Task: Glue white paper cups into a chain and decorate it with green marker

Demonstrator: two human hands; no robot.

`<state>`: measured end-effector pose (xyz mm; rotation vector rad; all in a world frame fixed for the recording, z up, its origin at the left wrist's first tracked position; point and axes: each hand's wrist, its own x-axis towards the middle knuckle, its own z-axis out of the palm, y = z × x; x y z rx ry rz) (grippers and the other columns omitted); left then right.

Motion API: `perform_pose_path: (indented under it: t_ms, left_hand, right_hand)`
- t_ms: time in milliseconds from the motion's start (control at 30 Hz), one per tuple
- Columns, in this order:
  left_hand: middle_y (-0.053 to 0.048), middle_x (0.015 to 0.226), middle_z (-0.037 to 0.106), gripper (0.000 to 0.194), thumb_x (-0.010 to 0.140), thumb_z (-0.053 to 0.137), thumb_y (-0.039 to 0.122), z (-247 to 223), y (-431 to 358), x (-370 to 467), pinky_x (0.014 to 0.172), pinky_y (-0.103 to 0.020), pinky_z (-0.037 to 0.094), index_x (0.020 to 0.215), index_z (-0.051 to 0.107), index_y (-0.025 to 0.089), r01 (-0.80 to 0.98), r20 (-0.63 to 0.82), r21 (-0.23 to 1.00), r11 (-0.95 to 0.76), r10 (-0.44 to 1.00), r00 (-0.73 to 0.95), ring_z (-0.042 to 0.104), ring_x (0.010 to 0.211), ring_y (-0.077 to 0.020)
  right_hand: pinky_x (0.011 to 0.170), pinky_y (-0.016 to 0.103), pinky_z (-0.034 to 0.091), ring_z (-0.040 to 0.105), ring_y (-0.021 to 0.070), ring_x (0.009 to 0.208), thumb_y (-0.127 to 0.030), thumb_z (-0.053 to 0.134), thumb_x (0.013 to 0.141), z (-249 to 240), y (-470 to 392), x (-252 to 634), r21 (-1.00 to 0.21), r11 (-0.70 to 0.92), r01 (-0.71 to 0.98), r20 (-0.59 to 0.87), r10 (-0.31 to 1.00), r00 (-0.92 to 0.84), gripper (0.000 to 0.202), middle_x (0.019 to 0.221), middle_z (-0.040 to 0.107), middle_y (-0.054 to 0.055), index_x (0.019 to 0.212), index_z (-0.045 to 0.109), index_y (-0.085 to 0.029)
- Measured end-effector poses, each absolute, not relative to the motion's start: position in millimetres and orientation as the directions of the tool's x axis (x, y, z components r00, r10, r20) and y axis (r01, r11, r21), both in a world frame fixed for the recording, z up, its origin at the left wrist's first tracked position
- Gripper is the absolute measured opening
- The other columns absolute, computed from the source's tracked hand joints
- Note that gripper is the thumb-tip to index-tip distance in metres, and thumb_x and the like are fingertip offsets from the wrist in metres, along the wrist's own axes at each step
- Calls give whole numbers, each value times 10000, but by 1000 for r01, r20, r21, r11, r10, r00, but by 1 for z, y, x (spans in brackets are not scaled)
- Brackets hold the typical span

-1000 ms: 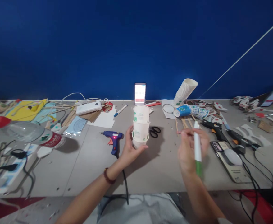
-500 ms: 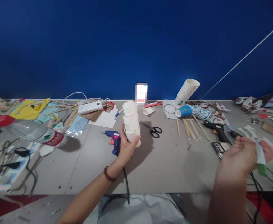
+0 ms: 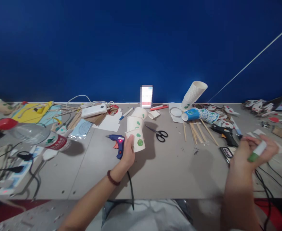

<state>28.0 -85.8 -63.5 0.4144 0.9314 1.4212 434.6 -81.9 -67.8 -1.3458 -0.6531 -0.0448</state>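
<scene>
My left hand [image 3: 128,152] is wrapped round the lowest of three joined paper cups [image 3: 135,128], which form a bent column with green spots. Just left of that hand lies a blue glue gun [image 3: 118,144] with a red light. Over at the right, my right hand [image 3: 256,150] grips a white marker with a green end [image 3: 257,152], its fingers partly blurred. Black scissors [image 3: 160,134] lie to the right of the cups.
A stack of paper cups [image 3: 195,93] leans near the blue wall, with blue patterned cups [image 3: 191,114] and wooden sticks [image 3: 195,133] before it. A phone [image 3: 226,154] lies beside my right hand. At the left are a bottle [image 3: 39,136] and a power strip [image 3: 18,173].
The cup column has turned and now bends, showing green spots and the lowest cup's base. My right hand has shifted slightly left, and the marker has tilted.
</scene>
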Motion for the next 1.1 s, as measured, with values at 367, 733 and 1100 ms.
perform_pose_path:
  t_ms: [367,733,1100]
  left_hand:
    - [-107,1081,711,716,643,743,504,-62,-91,27,824,-427,538,1256,548,188,-574,-219,801,170,976,-16,690,940,-296]
    - [-109,1450,478,731,747,715,466,-87,-97,20,1146,-435,291,1387,437,249,-210,93,973,-95,995,-19,389,1379,-302]
    - [-154,1452,423,835,781,678,257,-69,-107,22,1110,-492,340,1498,250,251,169,468,846,-506,855,222,430,1330,-340]
  right_hand:
    - [942,501,497,666,258,982,-335,607,855,-24,-85,299,-702,251,666,609,697,379,232,1025,695,81,1053,643,-221]
    - [815,359,578,708,198,872,-193,603,868,-1,-122,192,-746,455,486,589,791,164,159,954,736,41,1006,661,-246]
    - [792,399,579,661,200,854,-178,688,811,-13,-118,176,-762,547,345,640,716,279,292,963,699,47,1083,617,-257]
